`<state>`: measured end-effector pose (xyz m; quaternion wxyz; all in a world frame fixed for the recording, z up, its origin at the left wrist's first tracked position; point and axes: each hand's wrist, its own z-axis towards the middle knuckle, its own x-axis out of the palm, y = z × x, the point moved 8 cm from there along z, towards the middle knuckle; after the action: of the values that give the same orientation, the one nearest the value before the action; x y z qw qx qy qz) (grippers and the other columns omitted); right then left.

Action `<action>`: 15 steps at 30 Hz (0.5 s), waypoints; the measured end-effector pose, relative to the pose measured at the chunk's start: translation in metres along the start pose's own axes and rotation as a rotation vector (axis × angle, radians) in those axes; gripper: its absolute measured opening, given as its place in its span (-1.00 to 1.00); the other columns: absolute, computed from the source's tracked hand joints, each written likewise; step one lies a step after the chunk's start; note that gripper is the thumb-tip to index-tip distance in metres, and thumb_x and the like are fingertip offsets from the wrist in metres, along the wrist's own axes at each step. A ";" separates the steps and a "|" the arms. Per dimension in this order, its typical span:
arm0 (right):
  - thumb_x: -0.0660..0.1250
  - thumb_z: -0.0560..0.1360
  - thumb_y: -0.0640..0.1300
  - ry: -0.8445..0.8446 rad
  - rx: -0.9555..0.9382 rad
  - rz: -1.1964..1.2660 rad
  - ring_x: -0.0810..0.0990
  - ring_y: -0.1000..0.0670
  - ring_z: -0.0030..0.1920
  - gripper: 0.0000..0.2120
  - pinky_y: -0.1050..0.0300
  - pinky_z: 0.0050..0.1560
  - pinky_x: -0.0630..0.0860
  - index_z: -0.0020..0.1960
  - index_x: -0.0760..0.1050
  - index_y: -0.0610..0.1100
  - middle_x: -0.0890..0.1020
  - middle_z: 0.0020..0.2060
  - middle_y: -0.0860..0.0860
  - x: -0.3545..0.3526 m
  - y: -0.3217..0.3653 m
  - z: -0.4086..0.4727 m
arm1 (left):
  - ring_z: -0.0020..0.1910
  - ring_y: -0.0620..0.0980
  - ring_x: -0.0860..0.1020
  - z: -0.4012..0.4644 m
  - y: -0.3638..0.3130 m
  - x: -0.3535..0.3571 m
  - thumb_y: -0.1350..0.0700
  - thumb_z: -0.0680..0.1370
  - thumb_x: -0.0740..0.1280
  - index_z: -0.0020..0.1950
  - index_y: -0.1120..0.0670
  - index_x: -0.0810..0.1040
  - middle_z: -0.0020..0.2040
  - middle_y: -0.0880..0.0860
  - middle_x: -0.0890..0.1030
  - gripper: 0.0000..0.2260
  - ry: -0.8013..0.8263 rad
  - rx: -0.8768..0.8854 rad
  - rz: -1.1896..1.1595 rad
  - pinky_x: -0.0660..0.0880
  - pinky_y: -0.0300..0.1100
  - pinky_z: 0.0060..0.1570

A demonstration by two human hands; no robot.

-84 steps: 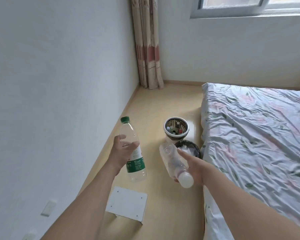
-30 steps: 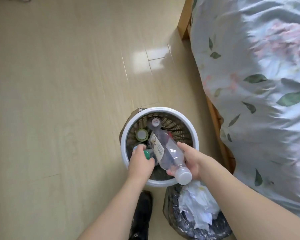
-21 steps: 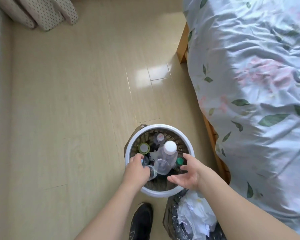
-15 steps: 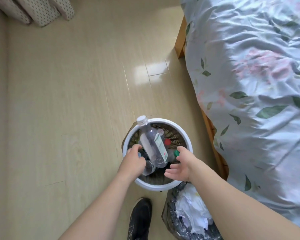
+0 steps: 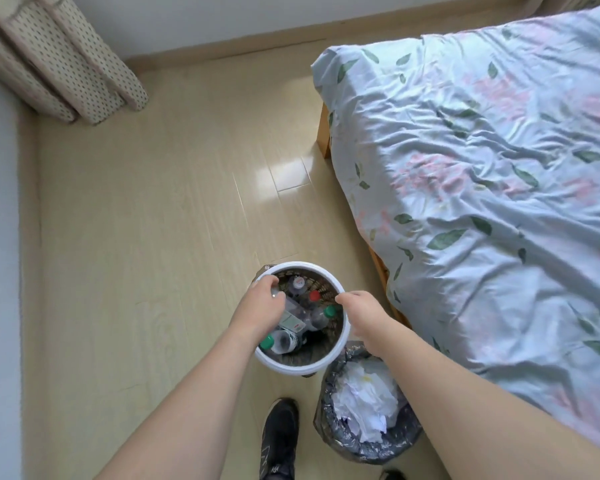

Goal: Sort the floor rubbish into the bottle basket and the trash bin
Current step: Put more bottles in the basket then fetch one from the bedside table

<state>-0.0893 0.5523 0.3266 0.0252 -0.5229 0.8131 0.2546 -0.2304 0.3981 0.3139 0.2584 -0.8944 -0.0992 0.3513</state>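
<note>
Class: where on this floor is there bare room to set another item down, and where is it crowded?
Bare floor runs from the curtain to the bottle basket. Crowded: basket, trash bin, shoe and bed cluster closely.

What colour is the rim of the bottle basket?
White. The bottle basket has a white rim around dark woven walls, seen clearly in the head view.

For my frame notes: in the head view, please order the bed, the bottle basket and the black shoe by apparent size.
1. bed
2. bottle basket
3. black shoe, partly cut off; its nearness makes true size unsure.
</note>
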 end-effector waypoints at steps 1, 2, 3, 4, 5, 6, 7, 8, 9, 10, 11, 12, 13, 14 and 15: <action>0.23 0.57 -0.08 -0.013 -0.018 0.000 0.54 -0.11 0.01 -0.81 -0.09 0.20 0.50 0.10 0.44 -0.16 0.53 -0.05 -0.06 -0.014 0.004 -0.022 | 0.33 0.03 0.43 -0.015 -0.021 -0.008 0.06 0.59 0.17 0.44 0.04 0.38 0.41 0.02 0.43 -0.60 0.005 0.038 0.030 0.39 -0.03 0.31; 0.23 0.56 -0.07 -0.036 -0.035 0.009 0.50 -0.05 -0.06 -0.85 -0.03 0.12 0.50 0.08 0.41 -0.11 0.49 -0.06 -0.01 -0.032 0.009 -0.051 | 0.33 0.04 0.43 -0.033 -0.046 -0.018 0.04 0.60 0.16 0.43 0.03 0.38 0.40 0.02 0.43 -0.61 0.012 0.076 0.058 0.40 -0.01 0.31; 0.23 0.54 -0.06 -0.049 -0.053 0.012 0.47 -0.02 -0.10 -0.84 0.00 0.05 0.47 0.09 0.40 -0.08 0.46 -0.07 0.00 -0.045 0.012 -0.073 | 0.31 0.04 0.43 -0.048 -0.065 -0.024 0.03 0.60 0.16 0.41 0.02 0.39 0.38 0.03 0.44 -0.63 0.022 0.102 0.085 0.40 0.00 0.29; 0.24 0.51 -0.04 -0.056 -0.078 0.011 0.45 -0.01 -0.10 -0.79 0.02 0.01 0.45 0.12 0.40 -0.07 0.46 -0.05 0.00 -0.060 0.016 -0.097 | 0.30 0.05 0.44 -0.064 -0.086 -0.032 0.03 0.60 0.15 0.40 0.03 0.39 0.37 0.04 0.45 -0.64 0.025 0.144 0.115 0.40 0.00 0.28; 0.24 0.49 -0.02 -0.073 -0.092 0.003 0.48 -0.02 -0.05 -0.71 0.02 0.02 0.45 0.19 0.42 -0.07 0.49 0.00 0.00 -0.080 0.019 -0.129 | 0.31 0.06 0.43 -0.086 -0.113 -0.040 0.04 0.61 0.15 0.40 0.03 0.39 0.37 0.06 0.45 -0.64 0.043 0.195 0.153 0.40 -0.01 0.28; 0.25 0.50 -0.02 -0.102 -0.120 -0.017 0.50 -0.05 0.07 -0.62 0.01 0.11 0.46 0.29 0.41 -0.07 0.51 0.11 -0.01 -0.096 0.023 -0.154 | 0.32 0.07 0.42 -0.105 -0.134 -0.046 0.04 0.61 0.15 0.41 0.04 0.38 0.39 0.07 0.44 -0.63 0.056 0.240 0.184 0.39 -0.02 0.29; 0.25 0.52 -0.02 -0.150 -0.143 -0.026 0.48 -0.06 0.20 -0.55 0.00 0.21 0.44 0.38 0.37 -0.08 0.50 0.23 -0.01 -0.121 0.025 -0.191 | 0.35 0.08 0.41 -0.131 -0.162 -0.052 0.05 0.62 0.14 0.44 0.05 0.36 0.41 0.08 0.42 -0.62 0.071 0.297 0.220 0.37 -0.03 0.30; 0.25 0.53 -0.03 -0.187 -0.172 -0.042 0.45 -0.06 0.28 -0.51 0.00 0.28 0.42 0.43 0.32 -0.09 0.46 0.31 -0.02 -0.142 0.027 -0.224 | 0.36 0.09 0.40 -0.154 -0.187 -0.056 0.05 0.62 0.14 0.45 0.06 0.35 0.42 0.07 0.41 -0.61 0.078 0.342 0.252 0.36 -0.03 0.30; 0.24 0.53 -0.04 -0.213 -0.205 -0.066 0.44 -0.06 0.31 -0.49 0.00 0.29 0.42 0.46 0.29 -0.09 0.44 0.35 -0.03 -0.157 0.030 -0.247 | 0.36 0.09 0.40 -0.171 -0.204 -0.060 0.05 0.63 0.14 0.46 0.06 0.34 0.42 0.07 0.40 -0.61 0.073 0.379 0.285 0.36 -0.03 0.31; 0.24 0.54 -0.05 -0.245 -0.234 -0.090 0.43 -0.06 0.32 -0.49 0.01 0.29 0.42 0.47 0.27 -0.08 0.41 0.37 -0.04 -0.177 0.030 -0.272 | 0.35 0.09 0.40 -0.191 -0.224 -0.060 0.06 0.63 0.14 0.45 0.07 0.34 0.41 0.07 0.40 -0.62 0.077 0.428 0.330 0.35 -0.02 0.31; 0.23 0.54 -0.07 -0.290 -0.262 -0.107 0.41 -0.06 0.33 -0.48 0.03 0.28 0.42 0.48 0.26 -0.08 0.39 0.39 -0.05 -0.203 0.026 -0.302 | 0.34 0.09 0.40 -0.216 -0.253 -0.057 0.06 0.63 0.14 0.44 0.07 0.35 0.39 0.07 0.41 -0.63 0.086 0.502 0.387 0.35 -0.03 0.30; 0.22 0.53 -0.09 -0.327 -0.294 -0.140 0.39 -0.06 0.35 -0.47 0.06 0.27 0.40 0.48 0.25 -0.08 0.37 0.40 -0.05 -0.226 0.020 -0.325 | 0.33 0.08 0.40 -0.236 -0.277 -0.053 0.06 0.63 0.13 0.42 0.06 0.35 0.38 0.05 0.41 -0.64 0.093 0.572 0.444 0.36 -0.04 0.29; 0.21 0.54 -0.09 -0.364 -0.316 -0.166 0.38 -0.06 0.36 -0.47 0.08 0.26 0.38 0.49 0.23 -0.08 0.34 0.42 -0.04 -0.250 0.010 -0.347 | 0.32 0.07 0.41 -0.259 -0.304 -0.046 0.05 0.63 0.13 0.41 0.04 0.36 0.37 0.04 0.42 -0.65 0.089 0.648 0.489 0.37 -0.05 0.27; 0.21 0.54 -0.09 -0.397 -0.330 -0.191 0.38 -0.05 0.36 -0.46 0.10 0.24 0.37 0.50 0.21 -0.08 0.31 0.45 -0.03 -0.271 -0.002 -0.365 | 0.31 0.06 0.41 -0.278 -0.330 -0.038 0.04 0.63 0.14 0.41 0.03 0.36 0.37 0.02 0.42 -0.65 0.086 0.704 0.516 0.40 -0.05 0.24; 0.20 0.54 -0.07 -0.418 -0.330 -0.204 0.39 -0.05 0.35 -0.45 0.09 0.22 0.39 0.51 0.19 -0.07 0.28 0.46 -0.01 -0.288 -0.012 -0.379 | 0.30 0.05 0.41 -0.292 -0.351 -0.032 0.03 0.63 0.14 0.42 0.03 0.36 0.37 0.01 0.42 -0.65 0.079 0.749 0.533 0.43 -0.05 0.22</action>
<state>0.1367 0.6224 0.7393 0.1322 -0.5354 0.6809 0.4820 -0.0540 0.5687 0.7000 0.4680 -0.7465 0.2777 0.3830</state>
